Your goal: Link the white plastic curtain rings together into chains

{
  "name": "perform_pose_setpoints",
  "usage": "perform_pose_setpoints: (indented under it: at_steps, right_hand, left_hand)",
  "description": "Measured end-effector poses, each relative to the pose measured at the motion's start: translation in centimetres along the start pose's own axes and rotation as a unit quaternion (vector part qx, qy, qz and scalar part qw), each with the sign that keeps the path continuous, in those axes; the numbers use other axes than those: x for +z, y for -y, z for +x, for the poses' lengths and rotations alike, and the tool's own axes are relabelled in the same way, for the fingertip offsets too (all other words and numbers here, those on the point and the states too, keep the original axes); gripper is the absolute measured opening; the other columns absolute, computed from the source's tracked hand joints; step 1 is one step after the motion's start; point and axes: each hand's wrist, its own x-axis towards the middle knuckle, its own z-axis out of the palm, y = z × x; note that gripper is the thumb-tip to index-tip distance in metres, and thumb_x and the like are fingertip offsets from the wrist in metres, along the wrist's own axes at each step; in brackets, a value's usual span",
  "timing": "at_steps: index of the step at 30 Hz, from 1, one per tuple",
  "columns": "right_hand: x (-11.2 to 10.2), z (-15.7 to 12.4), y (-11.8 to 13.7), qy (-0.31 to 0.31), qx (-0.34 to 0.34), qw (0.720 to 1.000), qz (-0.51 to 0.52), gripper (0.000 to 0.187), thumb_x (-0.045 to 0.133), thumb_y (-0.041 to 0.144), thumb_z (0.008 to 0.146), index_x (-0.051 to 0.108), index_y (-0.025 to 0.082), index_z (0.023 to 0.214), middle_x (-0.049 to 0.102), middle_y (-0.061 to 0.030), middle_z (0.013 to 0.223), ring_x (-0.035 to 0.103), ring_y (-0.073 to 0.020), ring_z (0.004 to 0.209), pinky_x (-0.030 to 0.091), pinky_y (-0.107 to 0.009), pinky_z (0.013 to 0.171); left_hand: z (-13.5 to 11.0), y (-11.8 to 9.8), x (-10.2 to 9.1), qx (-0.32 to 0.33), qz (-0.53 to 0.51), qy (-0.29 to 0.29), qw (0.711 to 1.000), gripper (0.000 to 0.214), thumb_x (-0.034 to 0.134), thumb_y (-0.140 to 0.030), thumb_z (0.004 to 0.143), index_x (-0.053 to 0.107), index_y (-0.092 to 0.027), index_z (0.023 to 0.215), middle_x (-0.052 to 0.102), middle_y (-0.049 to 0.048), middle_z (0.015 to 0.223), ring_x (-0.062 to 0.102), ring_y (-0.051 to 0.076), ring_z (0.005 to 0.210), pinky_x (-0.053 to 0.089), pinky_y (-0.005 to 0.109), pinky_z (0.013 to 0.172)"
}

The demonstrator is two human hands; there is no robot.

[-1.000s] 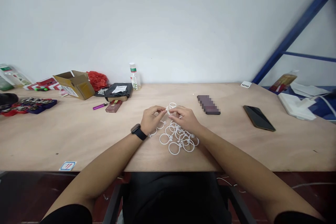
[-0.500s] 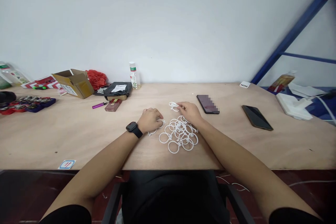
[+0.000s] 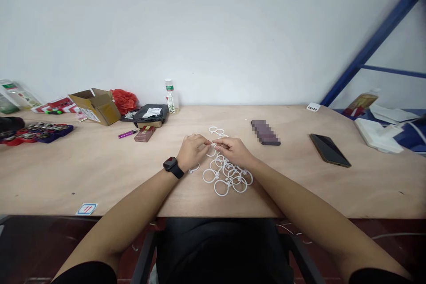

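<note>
My left hand [image 3: 194, 151], wearing a black watch [image 3: 171, 165] on its wrist, pinches a white plastic curtain ring [image 3: 211, 155] with thumb and forefinger. From the other side, the fingertips of my right hand [image 3: 235, 151] close on the small clip part of the same ring. A pile of similar white rings [image 3: 229, 182] lies just in front of my right hand, some overlapping. One loose ring [image 3: 195, 171] rests beneath my left palm, partly hidden. Beyond the fingertips, a few more rings [image 3: 213, 132] lie on the table, one half covered by my right hand.
Two phones [image 3: 266, 133] [image 3: 329, 150] lie to the right, near a white power adapter block [image 3: 377, 135]. At left are a small maroon box [image 3: 144, 134], a purple lighter [image 3: 127, 134], a black parcel [image 3: 151, 114], an open carton [image 3: 100, 108] and a bottle [image 3: 170, 97].
My right hand has come left and toward me, leaving the ring it held at the far side of the pile. Both hands now meet at one ring.
</note>
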Motion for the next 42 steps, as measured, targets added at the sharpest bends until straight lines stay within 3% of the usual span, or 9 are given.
perform_pose_setpoints:
  at_steps: [8,19,23,27,28,31,34,38,42]
  right_hand:
    - [0.2,-0.2,0.0,-0.042,-0.008,0.998,0.047,0.022,0.063,0.035,0.085,0.075,0.018,0.092,0.07,-0.0022,0.072,0.054,-0.0114,0.058,0.041,-0.023,0.054]
    - [0.2,-0.5,0.4,-0.011,0.019,0.996,0.083,0.022,0.068,0.038,0.08,0.069,0.016,0.076,0.063,0.0002,0.065,0.051,-0.0098,0.055,0.038,-0.021,0.049]
    - [0.1,-0.5,0.9,-0.019,0.007,0.997,0.071,0.02,0.064,0.035,0.084,0.069,0.017,0.079,0.064,0.0002,0.063,0.054,-0.0108,0.055,0.04,-0.022,0.051]
    - [-0.2,-0.2,0.6,-0.077,-0.037,0.996,-0.019,0.014,0.061,0.03,0.086,0.071,0.02,0.086,0.072,-0.003,0.08,0.063,-0.0147,0.068,0.047,-0.026,0.063]
    - [-0.5,0.0,0.3,-0.089,-0.043,0.994,-0.048,0.013,0.061,0.028,0.087,0.072,0.021,0.088,0.073,-0.0035,0.085,0.065,-0.0158,0.073,0.048,-0.026,0.067]
    - [-1.3,0.3,-1.0,-0.098,-0.038,0.986,-0.128,0.014,0.059,0.026,0.088,0.072,0.021,0.091,0.074,-0.0042,0.09,0.067,-0.0179,0.082,0.049,-0.028,0.074]
    - [-2.1,0.6,-2.5,-0.084,-0.021,0.977,-0.195,0.015,0.058,0.025,0.088,0.071,0.021,0.092,0.074,-0.0039,0.092,0.068,-0.0192,0.086,0.049,-0.029,0.076]
    - [-2.2,1.0,-4.1,-0.092,0.025,0.966,-0.24,0.018,0.056,0.027,0.089,0.071,0.023,0.097,0.075,-0.0036,0.095,0.068,-0.0207,0.089,0.05,-0.031,0.078]
    - [-1.6,1.4,-5.1,-0.103,0.081,0.971,-0.198,0.027,0.058,0.025,0.087,0.068,0.024,0.112,0.075,-0.0028,0.097,0.069,-0.0188,0.087,0.052,-0.03,0.078]
  left_hand:
    - [-0.2,-0.6,-0.2,0.068,-0.035,-0.054,0.996,0.014,0.062,-0.034,0.088,0.071,-0.024,0.092,0.071,0.0029,0.097,0.061,0.019,0.096,0.04,0.038,0.091]
    - [0.1,-0.9,-0.3,0.117,-0.085,-0.031,0.989,0.012,0.06,-0.029,0.088,0.068,-0.022,0.083,0.073,0.0017,0.09,0.064,0.016,0.088,0.044,0.036,0.088]
    - [0.2,-0.9,-0.4,0.117,-0.068,-0.038,0.99,0.013,0.058,-0.029,0.089,0.068,-0.022,0.085,0.073,0.0019,0.092,0.064,0.017,0.09,0.044,0.037,0.087]
    - [0.5,0.4,-1.4,0.068,0.003,-0.035,0.997,0.017,0.058,-0.03,0.088,0.07,-0.022,0.097,0.072,0.004,0.098,0.061,0.02,0.095,0.043,0.039,0.088]
    - [0.6,0.9,-1.8,0.056,0.013,-0.017,0.998,0.018,0.058,-0.028,0.086,0.07,-0.022,0.098,0.072,0.0042,0.098,0.061,0.021,0.095,0.043,0.039,0.088]
    - [0.7,2.4,-2.9,0.053,0.01,0.108,0.993,0.018,0.061,-0.021,0.077,0.071,-0.02,0.091,0.071,0.0037,0.095,0.062,0.02,0.09,0.045,0.035,0.088]
    - [0.6,3.5,-3.6,0.029,0.008,0.203,0.979,0.019,0.065,-0.024,0.071,0.071,-0.021,0.088,0.07,0.0028,0.094,0.062,0.019,0.089,0.045,0.033,0.089]
    - [0.3,4.0,-3.4,-0.002,0.043,0.246,0.968,0.023,0.067,-0.023,0.066,0.071,-0.02,0.088,0.068,0.0038,0.095,0.062,0.021,0.091,0.046,0.034,0.09]
    - [0.3,4.0,-2.6,0.003,0.045,0.238,0.97,0.028,0.062,-0.018,0.066,0.07,-0.019,0.093,0.067,0.005,0.098,0.063,0.02,0.088,0.048,0.031,0.084]
